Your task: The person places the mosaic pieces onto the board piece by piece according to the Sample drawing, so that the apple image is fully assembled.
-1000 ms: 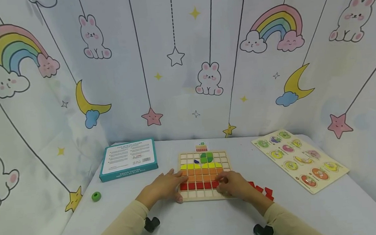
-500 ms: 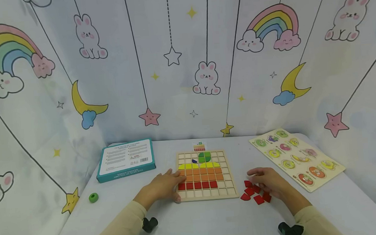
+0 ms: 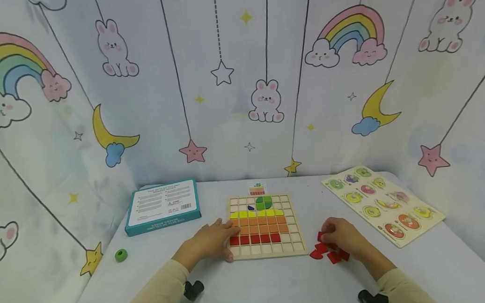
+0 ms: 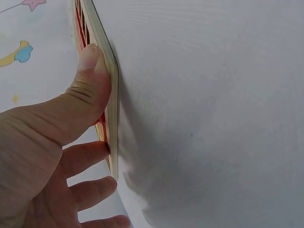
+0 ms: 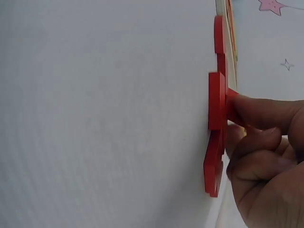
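My left hand (image 3: 208,242) rested on the near left corner of the wooden grid board (image 3: 297,248), thumb (image 4: 90,71) pressed against its edge and the other fingers spread loosely over its face. The board lay in the middle of the white table (image 3: 252,287), filled with rows of yellow, orange and red tiles. My right hand (image 3: 345,238) sat just right of the board over the loose red pieces (image 3: 322,253), fingers curled, the fingertips (image 5: 247,107) pinching one red piece (image 5: 217,102) lying among the others. A teal box (image 3: 162,205) lay at far left, a green ring (image 3: 121,255) near left, and a fruit peg puzzle (image 3: 383,205) at far right.
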The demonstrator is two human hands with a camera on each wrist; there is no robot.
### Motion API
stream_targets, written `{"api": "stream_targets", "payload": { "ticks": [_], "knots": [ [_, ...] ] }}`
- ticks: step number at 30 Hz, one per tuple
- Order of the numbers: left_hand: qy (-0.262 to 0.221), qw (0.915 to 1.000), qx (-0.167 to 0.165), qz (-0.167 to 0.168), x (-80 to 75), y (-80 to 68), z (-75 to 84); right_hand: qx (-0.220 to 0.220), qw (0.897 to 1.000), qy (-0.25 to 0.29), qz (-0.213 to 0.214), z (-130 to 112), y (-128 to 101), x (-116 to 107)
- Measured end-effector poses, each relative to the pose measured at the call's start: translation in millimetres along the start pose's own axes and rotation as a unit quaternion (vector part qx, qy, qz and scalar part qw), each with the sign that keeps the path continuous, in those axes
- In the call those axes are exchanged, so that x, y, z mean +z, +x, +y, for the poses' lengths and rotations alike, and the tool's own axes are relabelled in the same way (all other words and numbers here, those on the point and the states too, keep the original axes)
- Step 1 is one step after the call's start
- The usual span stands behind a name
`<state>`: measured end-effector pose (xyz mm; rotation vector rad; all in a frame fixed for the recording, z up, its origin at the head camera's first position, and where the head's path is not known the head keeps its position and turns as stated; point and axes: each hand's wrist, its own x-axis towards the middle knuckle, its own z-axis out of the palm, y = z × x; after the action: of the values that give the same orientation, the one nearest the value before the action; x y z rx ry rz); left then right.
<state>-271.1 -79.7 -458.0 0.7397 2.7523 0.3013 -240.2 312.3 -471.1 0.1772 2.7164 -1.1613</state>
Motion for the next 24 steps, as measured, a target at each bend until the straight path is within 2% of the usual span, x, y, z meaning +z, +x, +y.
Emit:
{"api": "stream_targets", "payload": {
  "ticks": [5,8,15,19,24],
  "knots": [
    [-0.013,0.9999,-0.002,-0.007,-0.4,-0.6,1.8,-0.009,0.996,0.087,-0.012,10,3,-6],
    [-0.008,0.9999,-0.007,-0.010,-0.1,-1.1,2.4,-0.015,0.990,0.139,-0.021,12,3,-11],
    [-0.002,0.9999,-0.008,-0.010,2.0,-0.2,2.0,-0.025,0.975,0.220,-0.027,5,2,-17],
    [0.001,0.9999,-0.008,-0.014,2.1,0.2,1.5,-0.040,0.966,0.253,-0.027,0,3,-17],
    [0.009,0.9998,-0.010,-0.011,1.1,0.3,1.1,-0.065,0.963,0.260,-0.020,-9,9,-11]
  ]
}}
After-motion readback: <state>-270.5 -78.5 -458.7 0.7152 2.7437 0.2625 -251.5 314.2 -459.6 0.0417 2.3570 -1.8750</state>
